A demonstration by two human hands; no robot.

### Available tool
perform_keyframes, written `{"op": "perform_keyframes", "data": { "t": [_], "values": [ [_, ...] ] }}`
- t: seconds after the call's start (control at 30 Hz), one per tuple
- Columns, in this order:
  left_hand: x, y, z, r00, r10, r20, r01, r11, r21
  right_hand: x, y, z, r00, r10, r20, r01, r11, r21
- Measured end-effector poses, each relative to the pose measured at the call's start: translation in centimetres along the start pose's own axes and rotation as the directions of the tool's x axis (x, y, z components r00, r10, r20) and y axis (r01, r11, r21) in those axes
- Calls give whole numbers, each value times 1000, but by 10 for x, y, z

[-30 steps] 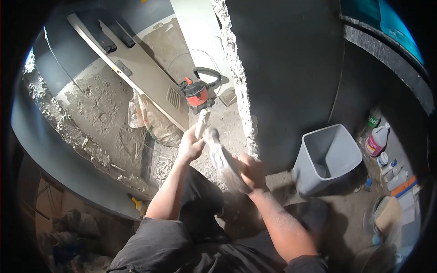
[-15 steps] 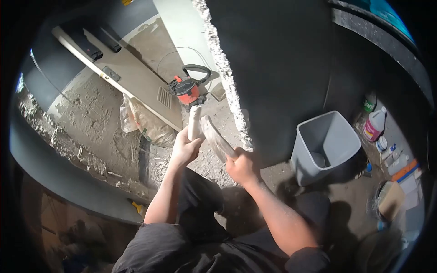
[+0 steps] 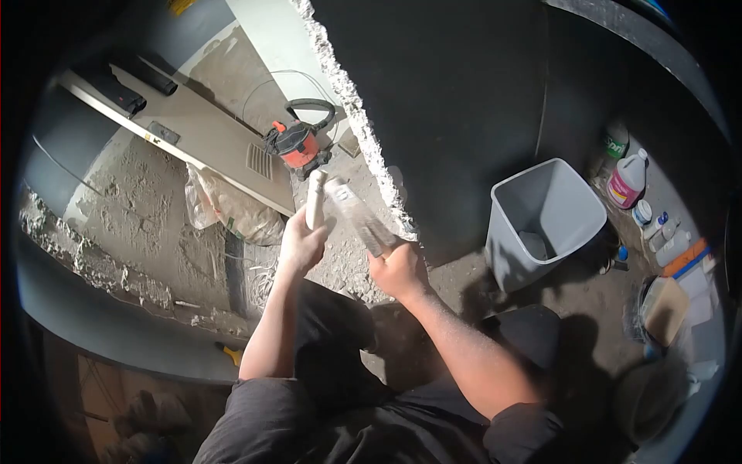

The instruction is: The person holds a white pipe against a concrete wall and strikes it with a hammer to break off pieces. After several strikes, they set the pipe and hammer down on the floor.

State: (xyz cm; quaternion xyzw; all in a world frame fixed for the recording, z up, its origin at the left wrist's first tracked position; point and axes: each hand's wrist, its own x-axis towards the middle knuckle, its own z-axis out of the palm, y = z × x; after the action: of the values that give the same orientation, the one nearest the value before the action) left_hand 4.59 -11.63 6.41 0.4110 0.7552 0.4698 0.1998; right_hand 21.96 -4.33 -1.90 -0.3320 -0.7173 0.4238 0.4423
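Note:
My left hand [image 3: 301, 243] is wrapped round a pale, rounded stick-like piece [image 3: 315, 199] that points up and away from me. My right hand [image 3: 399, 269] grips a flat, dusty, whitish-grey tool [image 3: 357, 215], smeared by motion; its kind I cannot tell. The far end of this tool leans in close beside the top of the stick. Both hands are held out in front of me, over a floor strewn with plaster rubble [image 3: 340, 267].
A red and black shop vacuum [image 3: 297, 147] stands ahead. To its left lie a leaning door panel [image 3: 224, 143] and a plastic sack [image 3: 239, 213]. A broken wall edge [image 3: 355, 116] rises ahead. At right are a grey bin [image 3: 510, 240] and several bottles, including a pink-labelled jug [image 3: 627, 182].
The flat tool in my right hand has turned and shifted slightly left against the stick. Both hands keep their grip. The view has tilted, moving the surroundings left and up.

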Motion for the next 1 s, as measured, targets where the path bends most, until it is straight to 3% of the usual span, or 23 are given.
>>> {"op": "perform_keyframes", "data": {
  "t": [0.03,0.17,0.23,0.3,0.33,0.37,0.4,0.5,0.57,0.63,0.7,0.73,0.77,0.8,0.83,0.87,0.9,1.0],
  "values": [
    [3,5,-1,995,-101,11,102,989,-104,2,2,-3,993,92,80,-93,996,9],
    [37,-6,-19,985,-66,157,115,939,-324,1,1,-12,972,232,-45,-233,972,-29],
    [66,-11,-28,987,135,92,-73,868,-491,1,4,-21,986,161,-43,-163,985,-54],
    [93,8,-37,971,225,76,-101,682,-725,-1,-2,-33,996,91,5,-89,983,-160],
    [101,21,-35,970,232,68,-110,672,-733,-4,-4,-39,998,41,52,-27,967,-255],
    [109,35,-30,973,229,11,-149,670,-727,-9,-4,-42,998,31,52,-16,964,-265],
    [115,43,-27,973,226,-47,-190,668,-719,-14,-3,-46,985,88,147,-46,962,-267],
    [130,22,-16,931,363,28,-275,752,-599,-32,23,-47,866,333,373,-230,928,-294],
    [129,-11,1,910,415,13,-392,868,-306,-49,54,-43,815,403,416,-226,883,-412],
    [129,-38,22,631,768,-109,-775,630,-53,-59,61,-44,684,567,459,-323,799,-507],
    [121,-45,33,692,721,-29,-721,691,-39,-76,90,-40,682,541,492,-220,793,-567],
    [106,-25,24,794,604,72,-602,797,-43,-71,73,-41,580,639,506,-326,751,-575],
    [93,-7,18,862,474,177,-476,879,-37,-78,88,-40,588,620,520,-285,760,-584],
    [101,-22,33,835,548,50,-541,835,-103,-83,102,-37,554,637,536,-316,756,-573],
    [103,-21,32,836,547,40,-539,833,-121,-84,103,-35,515,659,548,-358,746,-561],
    [105,-19,32,853,520,47,-511,849,-136,-85,104,-35,532,650,543,-342,752,-564],
    [108,-16,32,867,495,56,-483,863,-150,-77,86,-35,596,573,562,-208,787,-581],
    [124,-24,34,840,542,5,-539,835,-110,-53,42,-42,626,582,519,-281,789,-546]
  ]
}}
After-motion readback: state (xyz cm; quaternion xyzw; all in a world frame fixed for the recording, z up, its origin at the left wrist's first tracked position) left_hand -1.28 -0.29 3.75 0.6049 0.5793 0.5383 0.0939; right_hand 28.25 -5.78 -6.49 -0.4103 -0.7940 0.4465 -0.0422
